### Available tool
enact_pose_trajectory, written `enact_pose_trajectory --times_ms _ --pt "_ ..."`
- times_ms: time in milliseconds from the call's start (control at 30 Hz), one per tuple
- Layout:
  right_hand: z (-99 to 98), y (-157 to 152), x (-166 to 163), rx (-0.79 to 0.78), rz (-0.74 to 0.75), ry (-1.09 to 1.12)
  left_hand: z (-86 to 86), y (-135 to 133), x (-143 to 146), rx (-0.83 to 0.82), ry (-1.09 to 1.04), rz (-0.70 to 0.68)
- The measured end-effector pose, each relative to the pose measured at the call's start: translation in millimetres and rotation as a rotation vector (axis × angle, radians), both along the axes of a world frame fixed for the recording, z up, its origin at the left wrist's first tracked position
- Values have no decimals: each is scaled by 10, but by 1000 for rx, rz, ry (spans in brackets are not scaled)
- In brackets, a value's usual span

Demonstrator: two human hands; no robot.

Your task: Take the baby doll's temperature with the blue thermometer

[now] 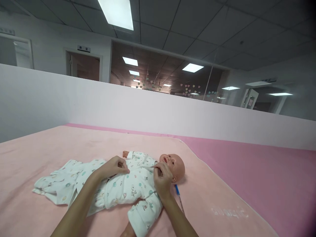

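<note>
A baby doll (178,168) lies on its back, its head to the right, dressed in a white printed shirt (133,187). Matching printed trousers (69,177) stretch out to the left. My left hand (115,167) rests over the doll's middle, thumb and fingers pinched at the front edge of the shirt. Close to the chin, my right hand (163,177) is closed on the shirt's collar edge, which is drawn up in a taut strip between both hands. The fingertips of each hand are partly hidden. One doll hand (125,154) sticks out of the far sleeve.
A thin stick with a blue end (177,189) lies beside the doll's head, partly behind my right forearm. Beneath everything is a peach blanket (217,197) over a pink mat (259,161). A white low wall (148,108) with glass above it stands behind.
</note>
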State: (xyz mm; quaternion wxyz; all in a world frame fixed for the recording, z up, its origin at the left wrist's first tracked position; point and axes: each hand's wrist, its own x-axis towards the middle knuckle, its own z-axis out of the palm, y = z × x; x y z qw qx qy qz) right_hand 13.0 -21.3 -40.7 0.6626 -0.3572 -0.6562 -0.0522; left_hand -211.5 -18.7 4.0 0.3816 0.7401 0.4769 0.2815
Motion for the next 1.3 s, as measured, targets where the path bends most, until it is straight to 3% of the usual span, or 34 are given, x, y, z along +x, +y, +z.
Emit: enact_pose_trajectory --times_ms 200,633,933,1300 --pt "-11 -1 4 -16 19 -8 -7 -12 25 -30 82 -88" --pt "-7 0 10 -28 13 -24 9 -14 -12 -88 118 -133" --pt "-12 7 3 -31 13 -20 -7 -3 28 -90 93 -33" --pt "-2 -3 -2 -63 9 -9 -21 16 39 -83 96 -46"
